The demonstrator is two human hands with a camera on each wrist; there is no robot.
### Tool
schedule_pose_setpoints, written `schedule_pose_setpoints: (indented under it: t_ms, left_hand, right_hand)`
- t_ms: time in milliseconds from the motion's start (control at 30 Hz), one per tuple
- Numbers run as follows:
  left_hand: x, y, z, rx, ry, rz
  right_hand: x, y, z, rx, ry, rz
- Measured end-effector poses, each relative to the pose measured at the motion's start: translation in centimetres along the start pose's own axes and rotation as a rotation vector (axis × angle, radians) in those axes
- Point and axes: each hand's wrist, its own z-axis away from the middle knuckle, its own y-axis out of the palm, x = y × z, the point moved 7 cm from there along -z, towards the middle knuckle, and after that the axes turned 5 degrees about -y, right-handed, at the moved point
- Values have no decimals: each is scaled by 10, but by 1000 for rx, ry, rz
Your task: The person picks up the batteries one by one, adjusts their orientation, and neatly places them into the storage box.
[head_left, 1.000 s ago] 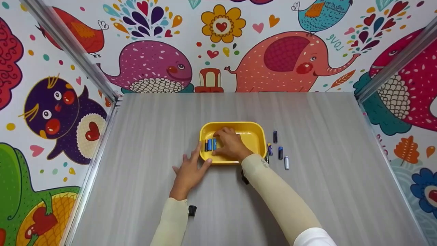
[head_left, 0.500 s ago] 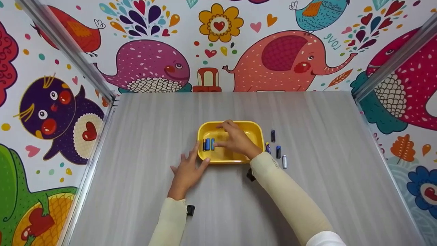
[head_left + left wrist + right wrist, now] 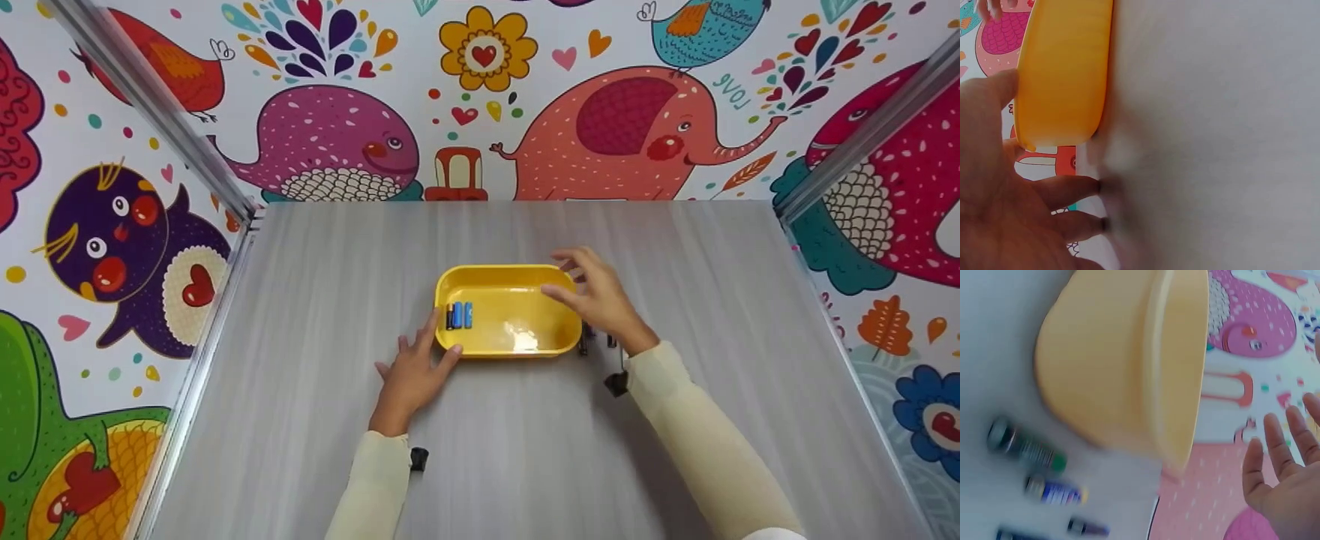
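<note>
A yellow plastic tray [image 3: 525, 350] lies on the table with three batteries [image 3: 459, 316] side by side at its left end. My left hand [image 3: 411, 379] touches the tray's front left corner, thumb and index finger at the rim, the other fingers spread toward the table. Above the tray's right end is my right hand [image 3: 604, 300], fingers parted and holding nothing. Several loose batteries lie right of the tray, partly hidden by that hand in the head view. In the right wrist view, one is green and black [image 3: 1027, 445] and another blue and white [image 3: 1055, 491].
The grey table [image 3: 337, 270] is bounded by printed walls at the back and sides. Metal posts [image 3: 870, 135] run along the corners. A small black device [image 3: 419, 459] is at the left wrist, and another [image 3: 616, 383] at the right.
My right hand has lifted away from the batteries in the tray and moved right, over the tray's right rim. The left hand stays at the corner.
</note>
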Motion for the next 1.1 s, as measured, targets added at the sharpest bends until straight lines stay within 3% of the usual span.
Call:
schedule_pose_setpoints:
  t_ms: [200,367,633,967,1100]
  left_hand:
    - [0,0,-1,3,-3,14]
    - [-1,0,-1,4,-1,9]
    - [0,0,0,10,-10,15]
    - [0,0,1,-5,5,22]
    - [0,0,1,-9,8,28]
  right_hand:
    - [-29,-35,21,-98,11,4]
    - [-54,-44,39,-115,33,25]
    - [-82,-32,65,-34,66,153]
    - [-87,-17,80,106,-3,291]
    - [-90,-11,84,153,15,306]
